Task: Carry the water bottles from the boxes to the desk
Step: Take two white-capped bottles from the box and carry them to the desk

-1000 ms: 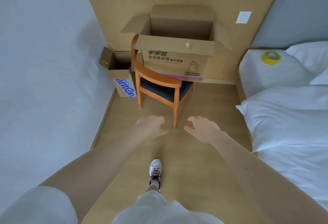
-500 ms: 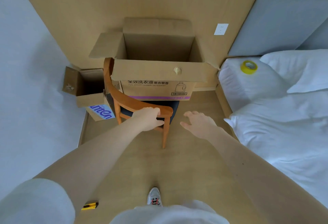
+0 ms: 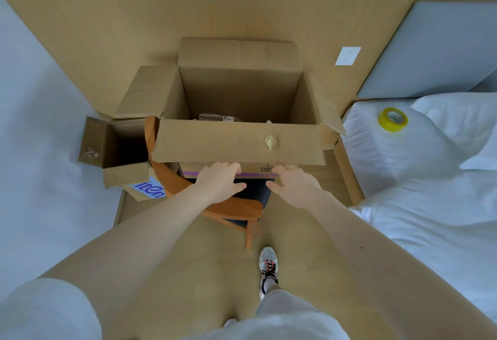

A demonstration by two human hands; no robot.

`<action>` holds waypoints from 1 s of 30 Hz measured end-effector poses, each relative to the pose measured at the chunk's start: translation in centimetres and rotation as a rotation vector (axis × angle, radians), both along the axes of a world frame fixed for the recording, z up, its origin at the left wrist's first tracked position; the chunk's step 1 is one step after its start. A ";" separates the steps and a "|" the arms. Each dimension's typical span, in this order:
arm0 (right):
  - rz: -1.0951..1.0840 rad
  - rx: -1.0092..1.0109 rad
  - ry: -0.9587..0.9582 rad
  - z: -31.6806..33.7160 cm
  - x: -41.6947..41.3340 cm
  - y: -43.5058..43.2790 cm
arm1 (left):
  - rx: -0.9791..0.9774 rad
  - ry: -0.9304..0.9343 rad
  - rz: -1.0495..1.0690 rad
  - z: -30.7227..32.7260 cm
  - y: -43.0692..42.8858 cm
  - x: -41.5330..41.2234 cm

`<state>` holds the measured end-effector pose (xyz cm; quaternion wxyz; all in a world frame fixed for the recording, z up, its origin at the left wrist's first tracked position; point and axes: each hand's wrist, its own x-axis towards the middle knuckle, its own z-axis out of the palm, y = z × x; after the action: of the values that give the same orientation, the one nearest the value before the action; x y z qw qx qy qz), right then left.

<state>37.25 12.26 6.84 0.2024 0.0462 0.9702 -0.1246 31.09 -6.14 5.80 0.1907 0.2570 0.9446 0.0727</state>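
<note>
Wood-panelled wall (image 3: 107, 30), box (image 3: 239, 146) mouth-up, lying crosswise; left hand (image 3: 219, 183), right hand (image 3: 293, 186)

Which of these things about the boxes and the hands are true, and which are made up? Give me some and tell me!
1. The big box sits on the chair. True.
2. The tape roll is red. False: it is yellow, and it lies on the bed.
3. The left hand and the right hand are at the big box's front. True.
4. The small box is closed. False: its flaps are open.
5. One hand holds a bottle. False: no bottle is in either hand.
</note>
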 end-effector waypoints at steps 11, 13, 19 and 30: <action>0.035 -0.139 0.106 1.1 -16.1 7.7 | 0.058 0.159 0.217 3.8 6.8 -12.7; 0.029 -0.183 0.118 0.6 -18.3 8.6 | 0.060 0.197 0.253 3.5 7.4 -14.2; 0.012 -0.248 0.121 -0.5 -23.5 9.4 | 0.127 0.232 0.346 2.7 7.6 -18.7; -0.047 -0.208 0.004 -3.4 -31.4 7.2 | 0.070 0.220 0.274 -1.2 4.6 -29.1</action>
<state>5.85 19.48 3.40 0.2009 0.0477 0.9512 -0.2293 2.01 -1.51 4.58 0.0655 0.1390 0.9828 0.1024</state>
